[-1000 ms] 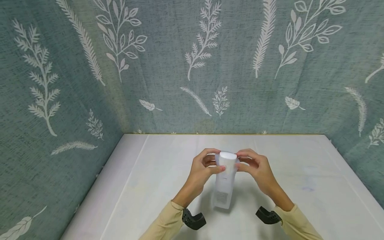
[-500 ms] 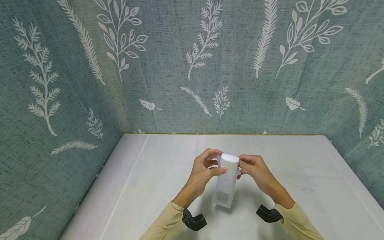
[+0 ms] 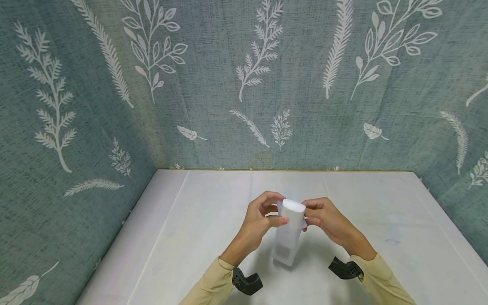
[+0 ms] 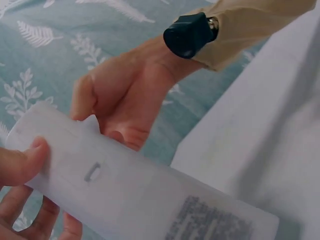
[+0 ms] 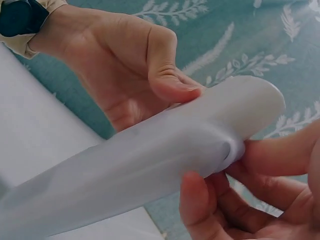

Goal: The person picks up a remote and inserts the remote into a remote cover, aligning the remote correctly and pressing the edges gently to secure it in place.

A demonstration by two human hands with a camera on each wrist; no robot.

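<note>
A long white object [image 3: 292,226] with a flat oval end stands slightly tilted between both hands in the head view. Around it lies a thin, frosted plastic sleeve [image 5: 125,155]. My left hand [image 3: 259,220] grips its upper part, thumb on the near face and fingers behind. At its right edge, just below the oval end, my right hand [image 3: 328,220] pinches a raised fold of the sleeve between thumb and fingers. A small slot-like mark [image 4: 93,172] and a grey printed block [image 4: 210,220] show on the near face in the left wrist view.
The white table [image 3: 206,203] runs back to a green-grey cloth [image 3: 213,84] with white leaf patterns, which also hangs along the sides. Both forearms wear pale sleeves, and a black wrist device [image 3: 247,283] sits at the left wrist, another black device [image 3: 345,269] at the right.
My right hand has come down from the top corner to the right edge and now pinches the sleeve there. The object's upper end has shifted slightly right and nearer.
</note>
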